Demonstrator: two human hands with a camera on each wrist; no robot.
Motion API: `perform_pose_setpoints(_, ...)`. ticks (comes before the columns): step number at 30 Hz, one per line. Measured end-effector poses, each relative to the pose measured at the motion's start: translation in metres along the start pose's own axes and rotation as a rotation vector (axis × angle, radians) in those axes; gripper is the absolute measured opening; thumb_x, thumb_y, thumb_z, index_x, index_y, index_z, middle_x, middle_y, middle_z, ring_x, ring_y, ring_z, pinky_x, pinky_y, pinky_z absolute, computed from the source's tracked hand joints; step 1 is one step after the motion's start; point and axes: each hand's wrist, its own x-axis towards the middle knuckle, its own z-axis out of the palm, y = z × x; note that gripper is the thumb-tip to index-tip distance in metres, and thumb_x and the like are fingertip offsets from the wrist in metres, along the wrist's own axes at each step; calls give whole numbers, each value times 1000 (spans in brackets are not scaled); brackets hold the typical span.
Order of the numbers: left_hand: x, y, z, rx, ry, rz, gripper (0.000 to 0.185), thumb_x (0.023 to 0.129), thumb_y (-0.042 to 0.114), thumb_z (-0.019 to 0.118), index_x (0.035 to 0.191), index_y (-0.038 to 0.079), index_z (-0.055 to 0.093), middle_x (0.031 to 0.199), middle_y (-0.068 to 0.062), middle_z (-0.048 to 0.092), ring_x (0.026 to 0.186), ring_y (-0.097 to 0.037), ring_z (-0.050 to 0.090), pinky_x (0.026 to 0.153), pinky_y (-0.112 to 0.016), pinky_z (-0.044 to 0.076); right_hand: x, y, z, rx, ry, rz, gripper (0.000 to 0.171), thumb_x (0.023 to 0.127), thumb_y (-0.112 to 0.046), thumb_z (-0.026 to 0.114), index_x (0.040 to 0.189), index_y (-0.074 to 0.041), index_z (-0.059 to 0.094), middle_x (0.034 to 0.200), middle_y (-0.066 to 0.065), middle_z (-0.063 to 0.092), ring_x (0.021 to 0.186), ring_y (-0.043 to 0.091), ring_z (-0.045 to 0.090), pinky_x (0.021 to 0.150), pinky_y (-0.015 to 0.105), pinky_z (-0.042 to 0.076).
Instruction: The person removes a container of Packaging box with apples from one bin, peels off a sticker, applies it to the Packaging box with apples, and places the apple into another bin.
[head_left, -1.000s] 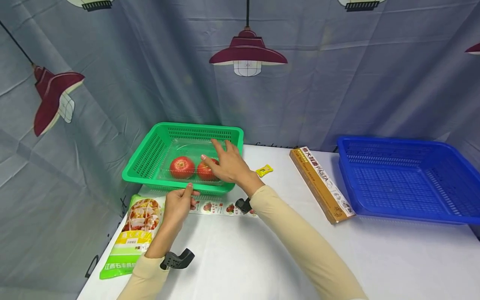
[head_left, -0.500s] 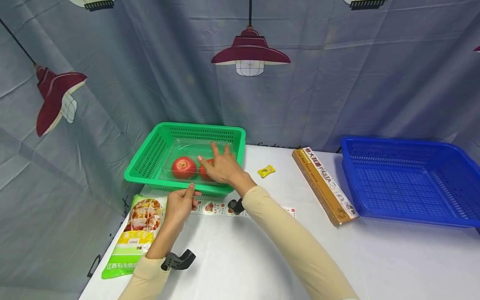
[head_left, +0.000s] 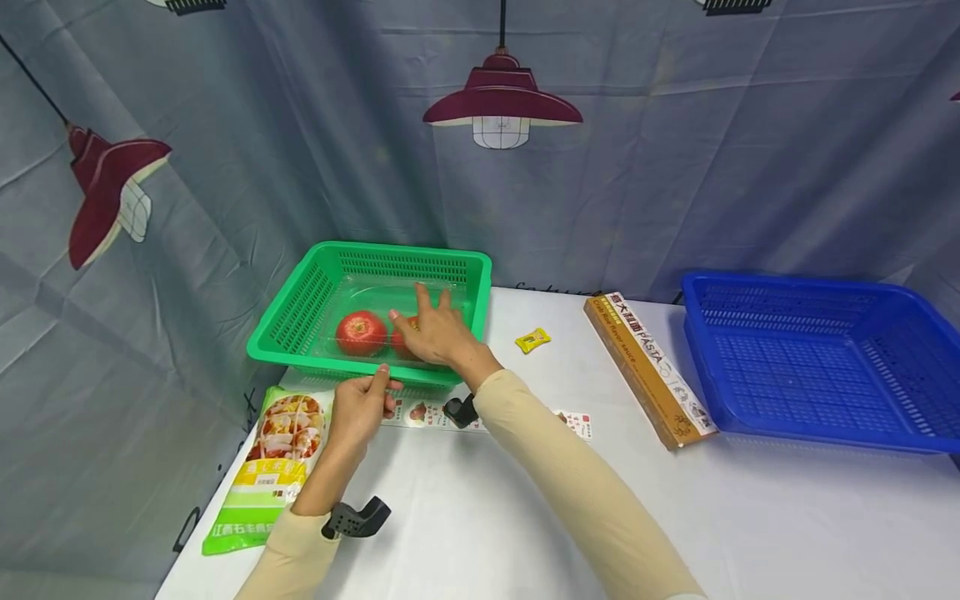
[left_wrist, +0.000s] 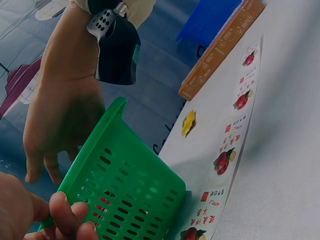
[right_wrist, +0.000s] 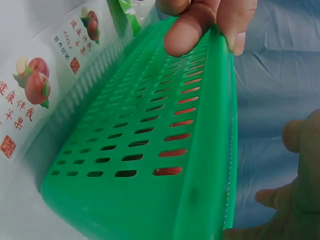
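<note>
My left hand pinches the near rim of a green plastic basket, thumb on top and fingers curled beneath; the left wrist view shows this grip close up. Inside the basket lies a clear plastic container with a red apple and a second red apple, which my right hand partly hides. My right hand is spread over the container's right part, its fingers apart. In the right wrist view, red shows through the slots of the basket wall. Whether the right fingertips touch the container I cannot tell.
A strip printed with apples lies before the basket. A green and yellow food bag lies at left, a small yellow packet right of the basket. Farther right are a long pasta box and a blue basket.
My right hand has moved left over the basket, and the apples have shifted slightly left inside it. The left hand keeps its hold on the rim.
</note>
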Motion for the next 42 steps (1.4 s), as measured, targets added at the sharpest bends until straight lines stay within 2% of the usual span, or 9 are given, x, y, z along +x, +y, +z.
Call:
perform_pose_setpoints(9, 0, 1, 0, -2, 5, -10, 47, 104, 29, 49, 91, -10, 71, 55, -3, 55, 52, -14, 55, 58, -39, 54, 4, -1, 2, 46, 52, 42, 74, 101, -53, 44, 159, -19, 13, 159, 24, 7, 140, 53, 16, 107, 58, 31)
perform_pose_setpoints(20, -1, -1, 1, -18, -9, -23, 48, 105, 29, 49, 94, -12, 70, 56, -1, 55, 51, -12, 54, 55, -31, 52, 7, -3, 7, 102, 74, 101, 76, 100, -43, 52, 158, -17, 12, 159, 25, 3, 138, 54, 21, 105, 58, 34)
perform_pose_setpoints(28, 0, 0, 1, -15, -1, -20, 48, 105, 29, 48, 94, -12, 70, 56, -1, 54, 50, -11, 54, 53, -30, 51, 7, -5, 6, 150, 103, 248, 82, 94, -26, 64, 158, -14, 13, 153, 36, 12, 134, 54, 29, 103, 57, 37)
perform_pose_setpoints(34, 0, 0, 1, -23, -9, -21, 48, 105, 30, 48, 94, -12, 70, 57, -2, 55, 51, -12, 54, 56, -32, 53, 8, -6, 6, 181, 84, 248, 82, 93, -19, 66, 158, -17, 17, 151, 30, 29, 136, 55, 24, 106, 60, 31)
perform_pose_setpoints(39, -1, -1, 1, -13, -7, -13, 49, 105, 31, 48, 94, -11, 70, 57, -3, 55, 51, -13, 55, 57, -34, 53, 7, -8, 5, 221, 123, 218, 72, 91, -15, 66, 154, -21, 32, 149, 33, 26, 128, 52, 36, 95, 55, 43)
perform_pose_setpoints(42, -1, -1, 1, -10, -8, -8, 49, 105, 31, 47, 94, -11, 70, 57, -3, 55, 51, -14, 55, 57, -34, 53, 6, -8, 4, 276, 139, 193, 68, 92, -12, 64, 152, -22, 36, 148, 35, 21, 104, 42, 49, 77, 43, 47)
